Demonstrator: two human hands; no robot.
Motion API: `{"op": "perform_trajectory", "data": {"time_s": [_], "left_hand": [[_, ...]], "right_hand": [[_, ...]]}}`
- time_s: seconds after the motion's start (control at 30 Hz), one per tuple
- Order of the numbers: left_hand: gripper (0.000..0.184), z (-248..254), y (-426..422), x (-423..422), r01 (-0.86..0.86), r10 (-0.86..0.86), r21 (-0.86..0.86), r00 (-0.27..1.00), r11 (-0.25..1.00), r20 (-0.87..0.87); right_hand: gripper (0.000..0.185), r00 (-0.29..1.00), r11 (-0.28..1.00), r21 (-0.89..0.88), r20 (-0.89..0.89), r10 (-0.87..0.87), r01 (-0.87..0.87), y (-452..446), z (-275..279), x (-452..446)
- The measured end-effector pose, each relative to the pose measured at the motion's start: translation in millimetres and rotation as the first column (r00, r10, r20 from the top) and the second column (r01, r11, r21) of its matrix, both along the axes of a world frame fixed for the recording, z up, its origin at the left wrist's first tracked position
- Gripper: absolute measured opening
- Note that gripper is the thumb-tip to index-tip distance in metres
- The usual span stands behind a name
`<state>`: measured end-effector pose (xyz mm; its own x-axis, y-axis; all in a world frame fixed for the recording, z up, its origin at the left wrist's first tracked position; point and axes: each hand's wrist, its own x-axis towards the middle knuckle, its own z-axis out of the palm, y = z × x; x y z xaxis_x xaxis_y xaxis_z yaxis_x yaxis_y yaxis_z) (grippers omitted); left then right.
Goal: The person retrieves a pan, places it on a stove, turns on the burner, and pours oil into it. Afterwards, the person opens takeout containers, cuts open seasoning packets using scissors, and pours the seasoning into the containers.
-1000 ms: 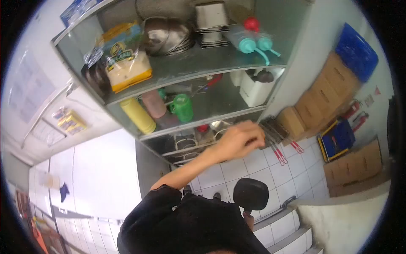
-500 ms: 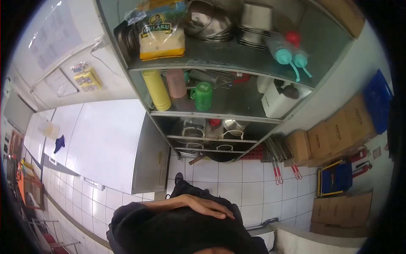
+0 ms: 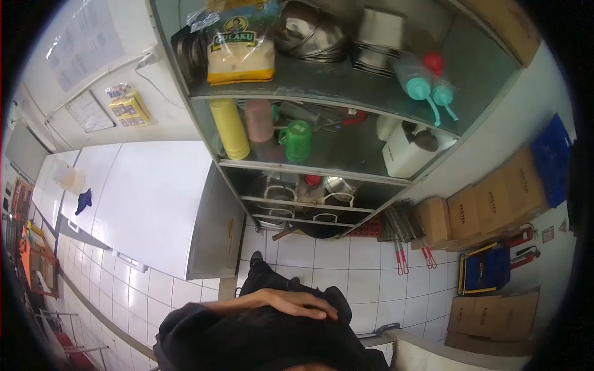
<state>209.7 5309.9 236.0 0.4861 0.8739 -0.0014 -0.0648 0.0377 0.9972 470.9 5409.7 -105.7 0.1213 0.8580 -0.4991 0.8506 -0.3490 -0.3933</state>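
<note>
My left hand lies flat against the front of my black shirt, its fingers stretched out and holding nothing. My right hand is out of sight, and so is the black pan seen earlier. In front of me stands a metal shelf unit. On its top visible shelf are a sugar bag, metal bowls and squeeze bottles with teal caps. The shelf below bears a yellow tumbler, a green mug and a white container. Pots stand lower down.
A white chest freezer is at the left. On the right are cardboard boxes, a blue and yellow folded trolley and fire extinguishers. Wire baskets with red handles lie on the tiled floor. A low wall is at bottom right.
My left hand has come down from in front of the shelves to my belly. The black pan and the hand holding it have left the view. The camera view has shifted.
</note>
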Motion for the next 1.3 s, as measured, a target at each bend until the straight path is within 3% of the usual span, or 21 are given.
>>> {"op": "perform_trajectory", "data": {"time_s": [0.23,0.3,0.37,0.43,0.47,0.5,0.6,0.63,0.73,0.77,0.83,0.87,0.9,0.93,0.97,1.03,1.07,1.1,1.17,1.27,1.3], "left_hand": [[0.057,6,-33,4,-0.101,0.111,-0.171,0.993,0.980,0.050],[0.055,5,-43,-2,-0.353,0.379,-0.222,0.921,0.909,0.089],[0.053,0,-56,2,-0.374,0.381,-0.147,0.924,0.916,0.020],[0.053,2,-74,6,-0.265,0.282,-0.230,0.958,0.936,0.044],[0.053,2,-85,0,-0.360,0.370,-0.207,0.929,0.910,0.007],[0.052,-13,-96,-6,-0.435,0.470,-0.268,0.879,0.860,0.080],[0.047,-36,-137,-25,-0.740,0.768,-0.298,0.639,0.603,-0.035],[0.047,-41,-156,-27,-0.743,0.772,-0.287,0.635,0.605,-0.020],[0.045,-64,-234,-29,-0.905,0.914,-0.287,0.371,0.316,-0.163],[0.045,-67,-261,-29,-0.907,0.922,-0.291,0.357,0.304,-0.148],[0.044,-71,-324,-8,-0.909,0.956,-0.408,0.186,0.080,-0.228],[0.045,-94,-357,5,-0.942,0.961,-0.335,0.118,0.028,-0.250],[0.045,-110,-394,11,-0.933,0.966,-0.347,-0.001,-0.094,-0.258],[0.044,-121,-427,22,-0.959,0.954,-0.271,0.004,-0.081,-0.299],[0.044,-128,-456,33,-0.976,0.941,-0.203,-0.005,-0.078,-0.339],[0.043,-121,-518,35,-0.974,0.864,-0.150,-0.072,-0.168,-0.499],[0.041,-111,-545,34,-0.964,0.803,-0.104,-0.139,-0.243,-0.579],[0.039,-111,-570,35,-0.957,0.753,-0.068,-0.178,-0.283,-0.634],[0.039,-97,-621,35,-0.899,0.754,-0.075,-0.314,-0.431,-0.576],[0.037,-86,-703,21,-0.866,0.752,-0.133,-0.332,-0.483,-0.570],[0.036,-99,-723,11,-0.842,0.730,-0.090,-0.401,-0.532,-0.554]], "right_hand": [[0.053,0.999,0.999,-0.001,-0.008,0.051,-0.051,0,-3,3],[0.053,0.996,0.997,0.001,-0.020,0.083,-0.083,-2,-2,7],[0.053,0.991,0.992,0.017,-0.035,0.126,-0.126,-4,1,5],[0.053,0.979,0.980,0.044,-0.055,0.195,-0.193,-7,3,3],[0.053,0.966,0.968,0.071,-0.084,0.245,-0.240,-10,4,2],[0.053,0.944,0.949,0.106,-0.115,0.310,-0.298,-12,4,1],[0.053,0.785,0.823,0.252,-0.255,0.564,-0.509,-14,11,-4],[0.053,0.729,0.785,0.267,-0.295,0.618,-0.558,-15,23,-8],[0.036,0.603,0.706,0.105,-0.443,0.664,-0.700,-50,143,-52],[0.036,0.595,0.693,0.108,-0.429,0.679,-0.713,-67,162,-67],[0.032,0.375,0.555,0.233,-0.529,0.761,-0.798,-107,194,-95],[0.032,0.308,0.474,0.216,-0.525,0.793,-0.854,-134,214,-110],[0.032,0.304,0.495,0.146,-0.633,0.712,-0.857,-165,236,-132],[0.033,0.319,0.491,0.044,-0.709,0.629,-0.870,-192,250,-150],[0.033,0.242,0.347,0.012,-0.693,0.679,-0.938,-218,254,-178],[0.033,0.129,0.305,0.132,-0.701,0.702,-0.943,-277,255,-206],[0.034,0.031,0.185,0.224,-0.553,0.833,-0.957,-277,221,-226],[0.037,0.122,0.191,0.025,-0.687,0.716,-0.981,-333,263,-245],[0.036,0.067,0.121,0.022,-0.726,0.684,-0.992,-413,278,-277],[0.034,-0.064,-0.105,-0.010,-0.735,0.675,-0.994,-513,288,-323],[0.034,-0.076,-0.118,-0.005,-0.740,0.669,-0.993,-533,283,-343]]}}
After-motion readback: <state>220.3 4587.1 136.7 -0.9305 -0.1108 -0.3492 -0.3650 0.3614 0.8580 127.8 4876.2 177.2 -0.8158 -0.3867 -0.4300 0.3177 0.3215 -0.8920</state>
